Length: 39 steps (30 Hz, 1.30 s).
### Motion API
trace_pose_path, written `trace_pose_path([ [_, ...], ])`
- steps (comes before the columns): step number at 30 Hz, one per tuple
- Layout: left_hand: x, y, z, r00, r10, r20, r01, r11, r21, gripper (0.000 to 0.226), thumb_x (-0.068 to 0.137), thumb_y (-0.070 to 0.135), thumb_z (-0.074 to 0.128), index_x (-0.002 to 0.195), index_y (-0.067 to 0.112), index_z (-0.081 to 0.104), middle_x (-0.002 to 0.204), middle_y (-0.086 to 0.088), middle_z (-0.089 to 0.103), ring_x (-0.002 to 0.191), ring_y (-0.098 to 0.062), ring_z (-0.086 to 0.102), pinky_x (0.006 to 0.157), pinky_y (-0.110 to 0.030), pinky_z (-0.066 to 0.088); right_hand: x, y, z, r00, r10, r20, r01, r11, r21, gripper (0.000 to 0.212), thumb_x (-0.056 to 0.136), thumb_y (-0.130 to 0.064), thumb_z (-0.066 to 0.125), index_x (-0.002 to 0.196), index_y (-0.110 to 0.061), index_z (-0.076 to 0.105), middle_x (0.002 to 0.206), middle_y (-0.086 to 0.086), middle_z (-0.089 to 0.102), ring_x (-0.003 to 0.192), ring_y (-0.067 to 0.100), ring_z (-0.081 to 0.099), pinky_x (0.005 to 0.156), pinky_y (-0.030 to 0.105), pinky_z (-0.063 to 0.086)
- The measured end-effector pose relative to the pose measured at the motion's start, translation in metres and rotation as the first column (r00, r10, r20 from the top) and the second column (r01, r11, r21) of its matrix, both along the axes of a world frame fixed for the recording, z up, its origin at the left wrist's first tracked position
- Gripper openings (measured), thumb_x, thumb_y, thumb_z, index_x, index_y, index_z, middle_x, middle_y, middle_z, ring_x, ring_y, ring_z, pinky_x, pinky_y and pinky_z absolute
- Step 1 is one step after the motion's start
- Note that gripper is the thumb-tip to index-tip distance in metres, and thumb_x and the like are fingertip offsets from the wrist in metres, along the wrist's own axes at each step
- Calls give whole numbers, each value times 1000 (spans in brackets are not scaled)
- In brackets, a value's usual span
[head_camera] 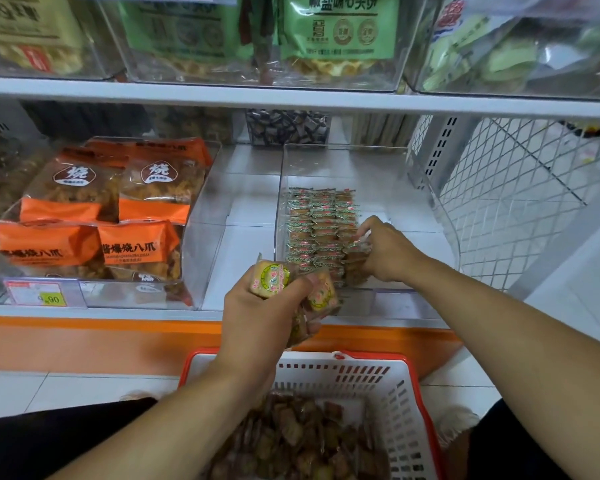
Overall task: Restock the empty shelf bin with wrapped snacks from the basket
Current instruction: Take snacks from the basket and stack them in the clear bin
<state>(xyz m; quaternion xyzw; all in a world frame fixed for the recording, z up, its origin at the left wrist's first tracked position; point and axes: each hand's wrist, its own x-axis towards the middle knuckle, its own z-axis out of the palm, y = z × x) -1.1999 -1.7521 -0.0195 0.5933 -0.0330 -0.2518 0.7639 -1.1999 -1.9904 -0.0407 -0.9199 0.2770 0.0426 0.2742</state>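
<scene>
Left hand [257, 317] at frame center has its grip crammed with several wrapped snacks [274, 277]; one could slip back into the basket [406, 403]. Right hand [385, 251] pinches a few into the clear bin [326, 157] at center right, and might topple those neat rows.

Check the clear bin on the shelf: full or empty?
Partly filled: wrapped snacks stand in rows along the clear bin's left side; its right side is bare.

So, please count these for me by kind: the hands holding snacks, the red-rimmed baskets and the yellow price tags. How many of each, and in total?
Hands gripping wrapped snacks: 2 (left hand, right hand)
Red-rimmed basket: 1
Yellow price tag: 1
Total: 4
</scene>
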Motion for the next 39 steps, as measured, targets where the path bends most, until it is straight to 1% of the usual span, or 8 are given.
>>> trace_pose_path([
  [10, -1, 3, 2, 999, -11, -36, 11, 1000, 9, 25, 80, 15, 84, 100, 9, 70, 89, -17, 78, 76, -39, 76, 59, -39, 62, 3, 5, -1, 987, -152, -44, 156, 984, 91, 78, 85, 0, 67, 147, -11, 22, 76, 4, 52, 64, 15, 50, 46, 24, 32],
  [17, 2, 5, 6, 995, -38, -95, 37, 999, -5, 35, 81, 19, 83, 111, 6, 71, 97, -15, 78, 83, -36, 77, 60, -37, 62, 6, 10, -2, 991, -90, -103, 87, 996, -28, 88, 84, -3, 69, 156, -9, 19, 129, 19, 60, 108, 33, 63, 75, 33, 48],
  [21, 4, 7, 11, 982, -77, -174, 66, 995, -69, 39, 80, 20, 82, 115, 7, 71, 98, -14, 79, 82, -33, 78, 57, -32, 60, -4, 12, 26, 995, 1, -99, -22, 978, -208, 78, 90, -10, 69, 155, -14, 26, 133, 15, 61, 116, 31, 61, 86, 32, 49],
  [24, 7, 9, 15, 971, -89, -222, 62, 990, -126, 40, 75, 21, 84, 110, 5, 73, 98, -17, 78, 75, -30, 77, 54, -29, 59, -23, 29, 61, 963, 32, 266, -83, 979, 184, 50, 82, -49, 77, 126, -30, 62, 108, -3, 72, 93, 19, 72, 75, 36, 57],
  [27, 9, 10, 16, 976, -101, -194, 78, 989, -123, 33, 80, 27, 83, 107, 8, 76, 101, -18, 77, 80, -27, 77, 55, -28, 58, -51, 62, 74, 953, 124, 276, -281, 700, 657, 51, 74, -44, 83, 119, -24, 67, 110, -1, 74, 91, 18, 75, 64, 32, 60],
  [32, 7, 11, 18, 983, -145, -116, 143, 989, -27, 53, 82, 57, 69, 113, 14, 74, 103, -13, 78, 90, -29, 77, 62, -31, 60, -65, 78, 61, 949, -25, 315, -216, 675, 706, 38, 83, -1, 75, 117, -10, 62, 100, 12, 75, 79, 26, 76, 67, 34, 62],
  [35, 8, 12, 20, 967, -149, -207, 139, 988, -62, 61, 93, 69, 48, 106, 18, 79, 105, -11, 78, 91, -28, 77, 61, -35, 62, -65, 77, 62, 967, -93, 237, -143, 573, 807, 37, 89, 0, 69, 123, -8, 58, 111, 20, 72, 77, 23, 75, 67, 33, 63],
  [39, 9, 13, 20, 948, -124, -293, 100, 990, -97, 46, 99, 54, 51, 90, 21, 82, 98, -9, 79, 81, -24, 78, 54, -35, 61, -66, 76, 62, 980, -90, 177, -117, 458, 881, 46, 84, -9, 72, 128, -12, 59, 114, 14, 73, 92, 26, 75, 71, 36, 61],
])
